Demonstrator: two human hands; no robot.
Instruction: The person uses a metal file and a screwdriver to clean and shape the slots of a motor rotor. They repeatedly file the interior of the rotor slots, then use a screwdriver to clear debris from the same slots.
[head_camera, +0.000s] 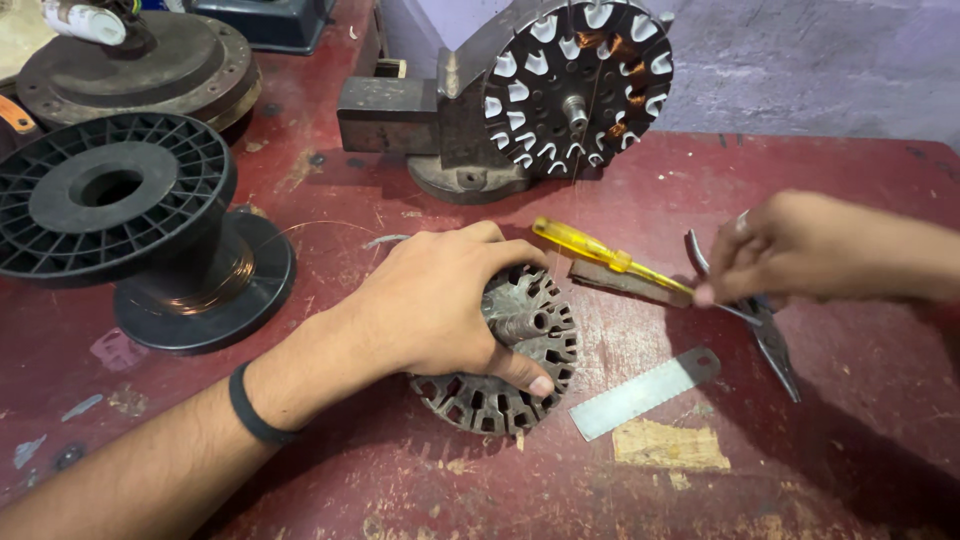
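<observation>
The left hand (440, 305) lies over a bare slotted stator core (505, 365) in the near middle of the red workbench (860, 170), fingers curled over its top and thumb pressed against the right rim, so the core is clamped rather than pinched. It looks like stacked steel plates with a short hub at its centre: heavy for its size, rigid, and likely sharp along the slot teeth, so the outer rim or the hub seems the safest place to grip (the open slots offer little purchase). To the right, the right hand (800, 250) has its fingertips pressed together on the tip end of a yellow-handled screwdriver (600, 255), just above a pair of pliers (770, 335). A metal strip (645, 393) lies near the core's right side. Farther off stand a wound stator (580, 85) on a vise and, at left, a black wire spool (130, 220).
</observation>
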